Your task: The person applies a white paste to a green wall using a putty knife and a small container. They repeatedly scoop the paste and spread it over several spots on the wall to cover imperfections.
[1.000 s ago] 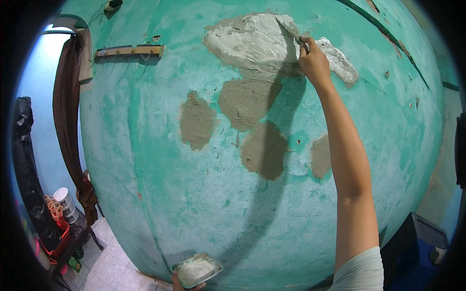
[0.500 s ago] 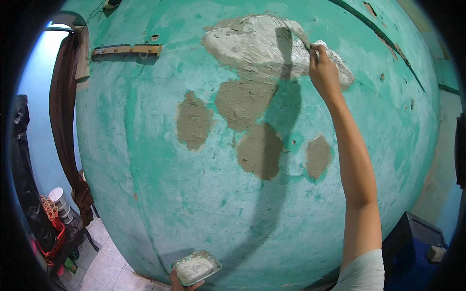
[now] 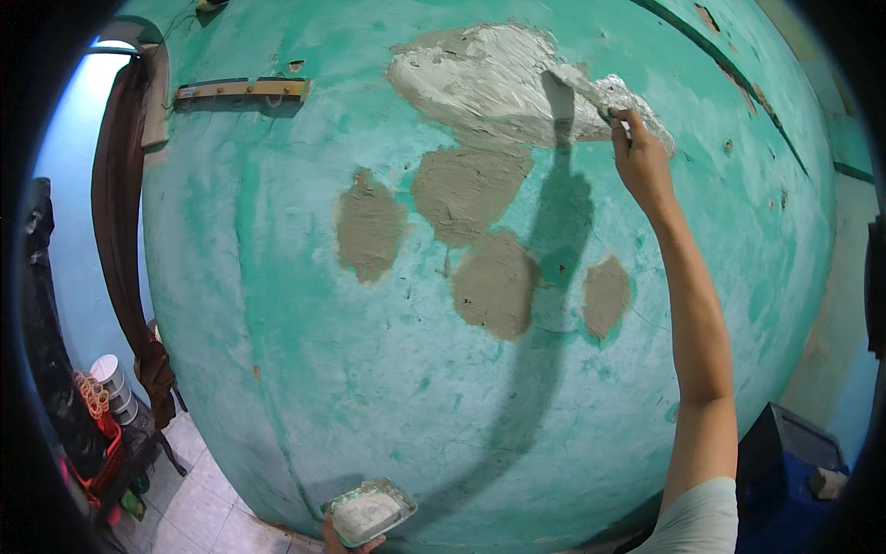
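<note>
High on the green wall (image 3: 277, 369), the right hand (image 3: 641, 166) grips a putty knife (image 3: 591, 97) against wet grey plaster (image 3: 489, 83); the left hand (image 3: 346, 540) clasps a plaster-filled tray (image 3: 369, 510).

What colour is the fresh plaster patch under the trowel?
Pale grey-white plaster patch, lighter than the brown-grey patches below; head view.

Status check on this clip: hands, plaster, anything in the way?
Right hand raised, grip closed on putty knife, blade on pale wet plaster patch. Left hand low, holding tray of plaster. Nothing blocking the green wall.
</note>
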Tool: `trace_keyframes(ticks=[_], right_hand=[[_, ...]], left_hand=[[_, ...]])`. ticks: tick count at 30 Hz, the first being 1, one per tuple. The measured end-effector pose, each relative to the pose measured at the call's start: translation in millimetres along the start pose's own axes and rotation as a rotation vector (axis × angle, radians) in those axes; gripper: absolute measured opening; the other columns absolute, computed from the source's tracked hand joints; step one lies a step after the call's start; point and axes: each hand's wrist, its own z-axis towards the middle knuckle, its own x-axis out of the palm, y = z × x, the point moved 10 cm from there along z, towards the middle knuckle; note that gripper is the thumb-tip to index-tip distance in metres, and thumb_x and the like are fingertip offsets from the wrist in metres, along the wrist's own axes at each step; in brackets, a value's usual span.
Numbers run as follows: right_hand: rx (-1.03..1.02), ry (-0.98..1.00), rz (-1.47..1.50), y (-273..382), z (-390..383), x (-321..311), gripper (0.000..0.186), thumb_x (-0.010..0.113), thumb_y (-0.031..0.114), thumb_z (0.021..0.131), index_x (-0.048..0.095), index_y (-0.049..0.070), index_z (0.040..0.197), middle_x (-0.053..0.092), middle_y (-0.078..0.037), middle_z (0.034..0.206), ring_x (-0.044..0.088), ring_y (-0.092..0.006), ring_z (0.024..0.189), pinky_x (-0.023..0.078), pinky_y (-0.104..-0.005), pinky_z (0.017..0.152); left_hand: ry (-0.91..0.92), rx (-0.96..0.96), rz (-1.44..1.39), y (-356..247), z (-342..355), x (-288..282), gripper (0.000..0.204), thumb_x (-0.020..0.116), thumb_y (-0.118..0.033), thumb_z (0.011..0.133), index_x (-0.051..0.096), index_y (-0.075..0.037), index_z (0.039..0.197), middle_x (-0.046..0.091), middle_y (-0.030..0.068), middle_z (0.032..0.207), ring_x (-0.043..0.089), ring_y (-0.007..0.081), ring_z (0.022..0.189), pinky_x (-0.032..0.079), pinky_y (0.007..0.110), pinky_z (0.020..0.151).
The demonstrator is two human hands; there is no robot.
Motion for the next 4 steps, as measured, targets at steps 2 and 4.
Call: trace_keyframes(ticks=[2,4], right_hand=[[-0.006,-0.027,-0.010,5,4,-4,0.024,0.056,0.026,0.106,0.062,0.013,0.126,0.073,-0.025,0.093,0.070,-0.0460,0.093,0.053,-0.0546,0.079],[-0.119,-0.125,-0.012,16,20,4,0.026,0.056,0.027,0.107,0.061,0.012,0.127,0.072,-0.027,0.094,0.070,-0.0447,0.094,0.053,-0.0543,0.080]], left_hand=[[0.010,0.016,0.014,-3,2,-3,0.077,0.049,-0.071,0.098,0.054,-0.013,0.149,0.066,0.0126,0.140,0.067,0.0302,0.124,0.059,0.055,0.095],[0.013,0.026,0.023,-4,3,-3,0.079,0.050,-0.072,0.097,0.053,-0.013,0.149,0.066,0.0128,0.141,0.067,0.0300,0.125,0.059,0.056,0.096]])
